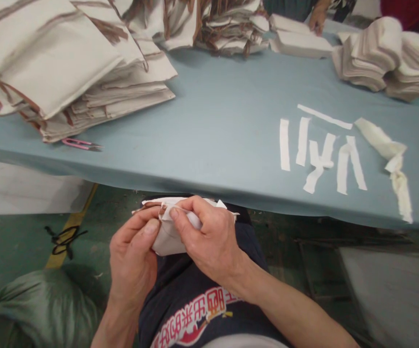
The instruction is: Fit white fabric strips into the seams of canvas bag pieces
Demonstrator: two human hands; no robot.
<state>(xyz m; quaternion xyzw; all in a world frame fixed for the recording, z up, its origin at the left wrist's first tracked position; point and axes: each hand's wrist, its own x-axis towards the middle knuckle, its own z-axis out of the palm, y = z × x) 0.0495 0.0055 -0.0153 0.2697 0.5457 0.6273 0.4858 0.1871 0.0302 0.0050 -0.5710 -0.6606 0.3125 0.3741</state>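
Observation:
A white cloth piece [168,238] with a brown edge is held between both hands, just off the table's front edge and above the lap. My left hand [133,251] pinches its left side between thumb and fingers. My right hand [209,237] grips the cloth near its top middle, the thumb pressed against the curled index finger. A small white strip shows between the two thumbs. The underside of the cloth and some fingertips are hidden.
Stacked white fabric pieces [60,63] lie at the table's left, with pink thread snips [82,144] before them. White strips [284,145] and a twisted cream strip [380,140] lie on the right. Folded cloth piles [372,53] and a person's hand [317,20] are farther back.

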